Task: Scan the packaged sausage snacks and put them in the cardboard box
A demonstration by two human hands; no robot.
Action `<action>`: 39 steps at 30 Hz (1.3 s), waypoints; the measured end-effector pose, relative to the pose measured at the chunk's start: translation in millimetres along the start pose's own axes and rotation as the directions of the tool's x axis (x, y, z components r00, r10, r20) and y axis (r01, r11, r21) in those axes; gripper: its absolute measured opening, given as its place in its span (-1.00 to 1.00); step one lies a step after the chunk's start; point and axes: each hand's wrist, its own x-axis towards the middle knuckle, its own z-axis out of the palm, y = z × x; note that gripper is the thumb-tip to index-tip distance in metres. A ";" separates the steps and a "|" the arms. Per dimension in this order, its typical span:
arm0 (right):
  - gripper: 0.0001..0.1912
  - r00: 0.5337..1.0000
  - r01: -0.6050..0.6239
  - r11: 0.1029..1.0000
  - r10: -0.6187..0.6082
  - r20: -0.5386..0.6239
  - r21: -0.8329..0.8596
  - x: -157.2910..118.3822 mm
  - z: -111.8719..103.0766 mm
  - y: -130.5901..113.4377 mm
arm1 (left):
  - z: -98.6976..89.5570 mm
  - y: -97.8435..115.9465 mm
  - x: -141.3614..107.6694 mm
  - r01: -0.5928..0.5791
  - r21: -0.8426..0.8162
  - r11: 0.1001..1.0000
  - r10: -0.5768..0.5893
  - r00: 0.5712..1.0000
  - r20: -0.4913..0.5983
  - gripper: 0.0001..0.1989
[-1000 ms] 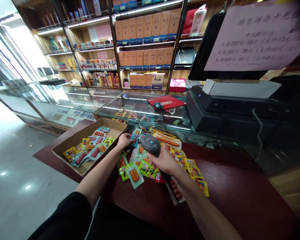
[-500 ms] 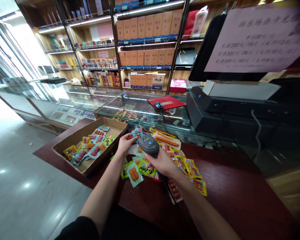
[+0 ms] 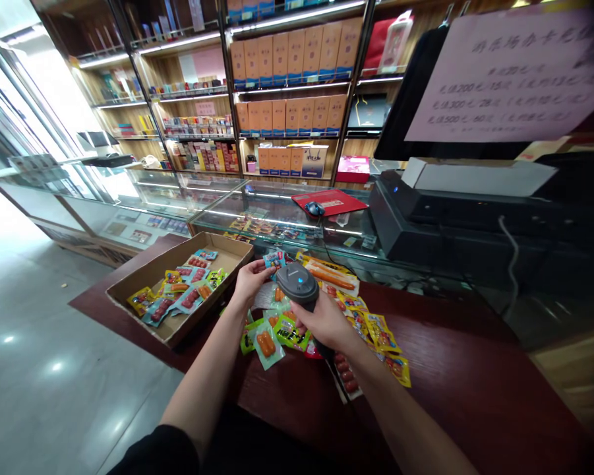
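Note:
My right hand (image 3: 324,321) is closed round the handle of a dark grey barcode scanner (image 3: 297,282), its blue light lit on top. Between the fingertips of my left hand (image 3: 250,282) is a small blue snack packet (image 3: 275,259), just beyond the scanner's head. Below and around both hands lie packaged sausages: a clear packet with orange sausages (image 3: 266,343), green packets (image 3: 291,332), yellow packets (image 3: 380,332) and a long sausage pack (image 3: 330,274). To the left, an open cardboard box (image 3: 178,331) holds several sausage packets (image 3: 190,297). The scanner hides part of the pile.
A dark red tabletop (image 3: 455,376) carries the box and packets. Behind it is a glass display counter (image 3: 227,201) with a red mouse pad (image 3: 343,201) and a mouse (image 3: 314,208). A monitor with a paper sign (image 3: 504,79) stands at right. Stocked shelves (image 3: 289,92) line the back.
The blue packet has turned slightly and risen a little in my left hand. The scanner has shifted slightly right. The box and the loose packets look the same.

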 end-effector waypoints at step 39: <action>-0.68 0.986 -0.136 0.991 0.134 0.102 0.012 14.6 4.1 18.2 | -157.0 101.5 -45.4 -0.381 0.172 0.908 0.412 0.746 -0.523 -0.46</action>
